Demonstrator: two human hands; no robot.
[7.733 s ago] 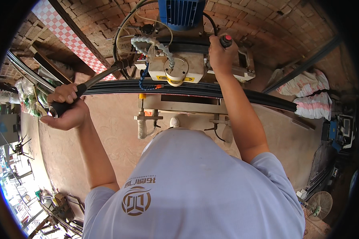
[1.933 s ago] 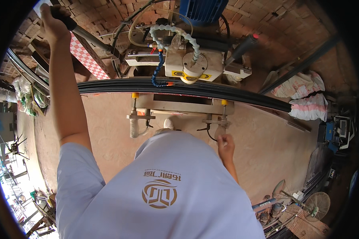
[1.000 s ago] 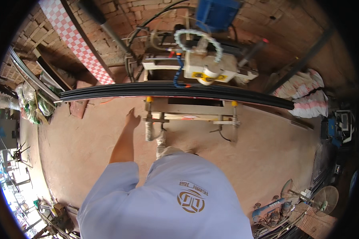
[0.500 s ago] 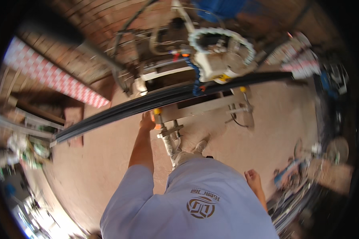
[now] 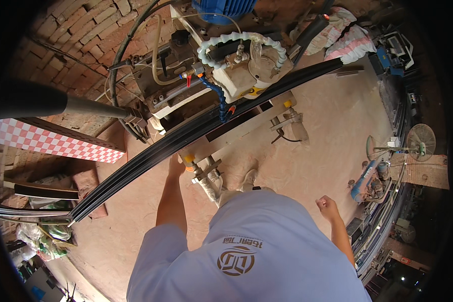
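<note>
Long black profiles [image 5: 151, 153] lie across a white machine bed [image 5: 254, 122], sticking out past it at both ends. My left arm reaches forward, and my left hand [image 5: 175, 167] is at the bed's near left corner. It is beside a yellow knob [image 5: 189, 157] and a small orange part [image 5: 190, 169]; its fingertips are hidden, so its grip is unclear. My right hand [image 5: 327, 207] hangs at my right side, away from the machine, its fingers loosely curled with nothing visible in them. Over the profiles stands the white machine head [image 5: 231, 85], with a blue jointed hose [image 5: 217, 93].
A blue motor [image 5: 224, 11] tops the machine. A dark padded bar [image 5: 30, 99] and a red-and-white checked panel [image 5: 55, 142] stand at left. At right are a fan [image 5: 421, 140], a blue machine [image 5: 365, 182] and stacked long profiles [image 5: 375, 224]. White sacks [image 5: 350, 43] lie far right.
The view has swung and become sharper, so the machine and profiles appear more tilted. My left hand stays by the bed's left corner, and my right hand stays curled at my side.
</note>
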